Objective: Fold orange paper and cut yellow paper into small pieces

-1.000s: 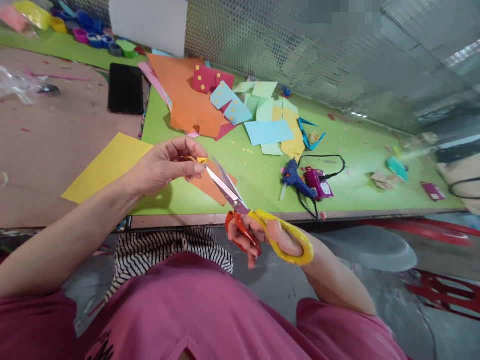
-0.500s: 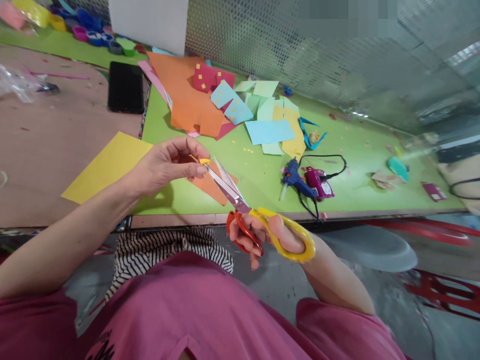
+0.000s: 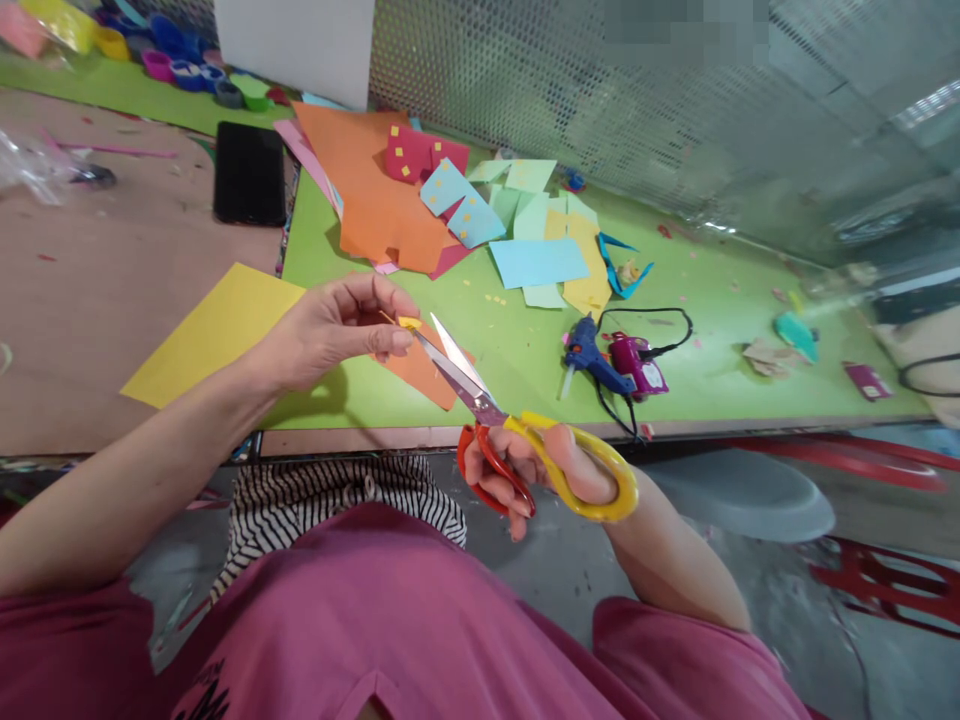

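Observation:
Between thumb and fingertips, my left hand point(image 3: 349, 325) pinches a small yellow paper piece point(image 3: 409, 323). My right hand point(image 3: 555, 465) grips scissors point(image 3: 480, 400) with one yellow and one red handle loop. Their blades are parted, and the lower tip is close to the yellow piece; whether it touches I cannot tell. Under the blades an orange paper piece point(image 3: 424, 375) lies on the green table top, partly covered by my left hand. A yellow paper sheet point(image 3: 214, 335) lies under my left wrist. Tiny yellow squares point(image 3: 495, 299) are scattered just beyond the scissors.
Behind my hands lie a large orange sheet point(image 3: 375, 190), a red dotted card point(image 3: 420, 155), light-blue dotted pieces point(image 3: 463, 203) and a blue strip point(image 3: 538, 263). A blue glue gun point(image 3: 592, 355) with its cord sits right. A black phone point(image 3: 249, 173) lies left. A grey stool point(image 3: 739, 495) stands below the edge.
The scissors have shifted slightly right and back from the yellow piece, and their blades stand a little wider apart. My left hand stays nearly still.

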Motion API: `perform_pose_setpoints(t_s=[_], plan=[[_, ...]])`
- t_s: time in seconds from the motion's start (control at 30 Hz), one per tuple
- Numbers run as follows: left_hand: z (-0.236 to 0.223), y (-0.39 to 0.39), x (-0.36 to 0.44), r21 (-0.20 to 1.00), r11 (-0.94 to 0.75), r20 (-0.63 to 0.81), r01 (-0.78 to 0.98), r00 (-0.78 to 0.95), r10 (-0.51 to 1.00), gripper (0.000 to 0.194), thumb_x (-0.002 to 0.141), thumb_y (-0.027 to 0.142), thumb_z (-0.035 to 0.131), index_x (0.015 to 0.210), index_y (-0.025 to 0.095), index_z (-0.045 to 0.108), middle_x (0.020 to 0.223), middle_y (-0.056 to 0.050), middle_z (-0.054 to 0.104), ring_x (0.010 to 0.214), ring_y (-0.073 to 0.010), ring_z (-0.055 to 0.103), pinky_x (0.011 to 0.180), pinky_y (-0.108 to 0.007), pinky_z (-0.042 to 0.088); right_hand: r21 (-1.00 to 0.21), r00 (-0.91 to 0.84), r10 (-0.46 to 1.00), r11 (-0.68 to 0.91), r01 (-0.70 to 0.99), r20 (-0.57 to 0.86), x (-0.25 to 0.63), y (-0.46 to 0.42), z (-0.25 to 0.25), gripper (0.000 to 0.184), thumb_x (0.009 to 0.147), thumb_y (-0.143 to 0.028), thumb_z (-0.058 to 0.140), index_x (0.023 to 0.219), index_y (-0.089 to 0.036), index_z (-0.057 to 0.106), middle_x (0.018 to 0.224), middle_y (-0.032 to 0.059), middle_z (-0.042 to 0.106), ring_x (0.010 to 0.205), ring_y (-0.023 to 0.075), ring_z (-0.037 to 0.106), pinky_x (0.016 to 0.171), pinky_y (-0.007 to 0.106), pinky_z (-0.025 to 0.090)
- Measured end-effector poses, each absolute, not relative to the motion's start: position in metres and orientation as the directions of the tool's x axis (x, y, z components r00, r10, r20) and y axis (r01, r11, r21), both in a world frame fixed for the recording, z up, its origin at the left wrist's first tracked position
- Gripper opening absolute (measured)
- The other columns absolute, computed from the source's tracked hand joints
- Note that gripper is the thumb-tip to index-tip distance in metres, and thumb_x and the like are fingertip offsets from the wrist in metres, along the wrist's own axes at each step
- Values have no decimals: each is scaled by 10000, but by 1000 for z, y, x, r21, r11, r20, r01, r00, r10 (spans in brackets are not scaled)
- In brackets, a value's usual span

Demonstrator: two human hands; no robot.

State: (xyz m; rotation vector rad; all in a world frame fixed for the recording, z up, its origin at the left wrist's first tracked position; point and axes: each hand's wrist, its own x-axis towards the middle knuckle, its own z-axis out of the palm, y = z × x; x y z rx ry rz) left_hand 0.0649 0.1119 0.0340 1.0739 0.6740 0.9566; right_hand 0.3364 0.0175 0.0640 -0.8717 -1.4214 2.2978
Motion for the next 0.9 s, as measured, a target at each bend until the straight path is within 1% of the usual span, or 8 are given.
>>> perform_pose_setpoints(t_s=[0.17,0.27,0.37,0.57,0.73,0.9], plan=[[33,112,64,952,159,-26,-260,450,893,358,622,318,962,856,192,721,693,31,698,599,-90,630,575,-193,528,-896,-785,537,-441,51,-309,336,18,62,811,906,-880,340,1067,-136,618,729,-35,501,547,70,450,513,258,635],[33,112,63,959,146,-23,-244,443,896,357,643,342,947,867,194,714,705,29,693,601,-95,626,588,-211,535,-901,-788,536,-431,53,-303,337,18,61,819,898,-890,332,1071,-142,617,727,-37,504,540,68,448,502,265,632],[34,112,64,957,150,-23,-250,449,893,344,643,331,940,864,199,712,699,32,680,598,-98,619,593,-221,538,-901,-786,535,-429,64,-311,337,18,61,843,885,-903,336,1084,-136,624,708,-37,498,555,77,457,501,263,632],[33,112,64,959,153,-30,-240,450,892,316,648,293,928,857,214,705,713,39,676,622,-97,614,601,-221,533,-891,-807,510,-453,41,-297,337,20,59,825,892,-895,340,1087,-137,600,709,-43,489,543,70,443,501,258,632],[31,113,64,958,142,-12,-250,460,888,319,651,284,930,867,204,710,711,30,677,635,-108,622,605,-233,535,-904,-792,539,-425,37,-286,336,19,59,804,915,-874,330,1066,-135,608,746,-29,501,557,68,448,510,259,633],[31,112,64,943,150,4,-296,461,887,296,643,249,935,851,216,727,704,31,679,612,-89,603,572,-210,503,-890,-799,525,-455,26,-291,335,19,58,785,916,-871,339,1055,-141,589,742,-35,492,554,64,454,530,251,637]])
